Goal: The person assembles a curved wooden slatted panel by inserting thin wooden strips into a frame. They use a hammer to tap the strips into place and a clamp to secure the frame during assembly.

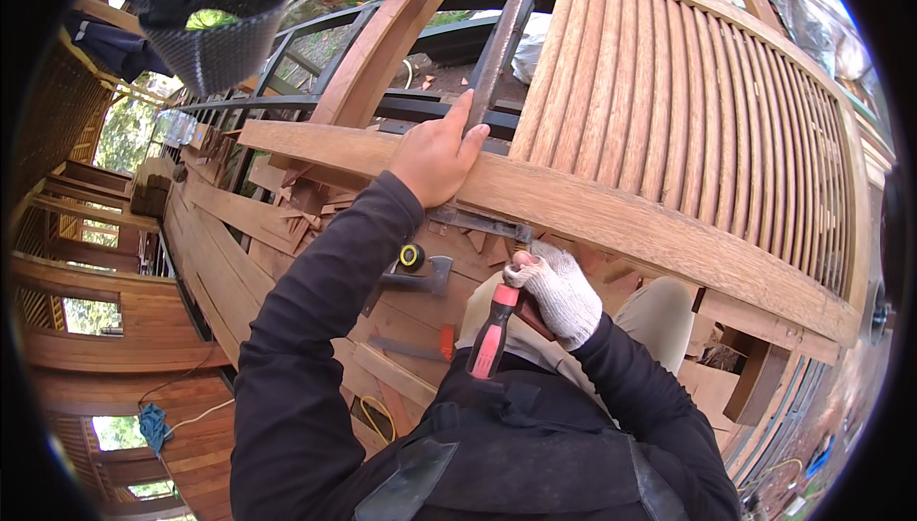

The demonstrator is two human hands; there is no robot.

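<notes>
A long wooden rail [611, 211] of a slatted panel [659, 91] crosses in front of me. My bare left hand [437, 153] rests over it, with thumb and index finger around the dark toothed bar of a bar clamp [503, 39]; its other fingers are hidden. The clamp's arm [482, 223] shows on the near side of the rail. In a white knit glove, my right hand [559, 294] is closed at the screw end of that arm. Beside it a red-and-black handle [492, 330] sticks out toward me; whether it joins the clamp I cannot tell.
A hatchet [435, 276] and a yellow-and-black tape roll [412, 256] lie on the planks below the rail. Wood offcuts [296, 220] are scattered to the left. A wooden post [382, 58] and dark metal framing [287, 77] stand beyond the rail.
</notes>
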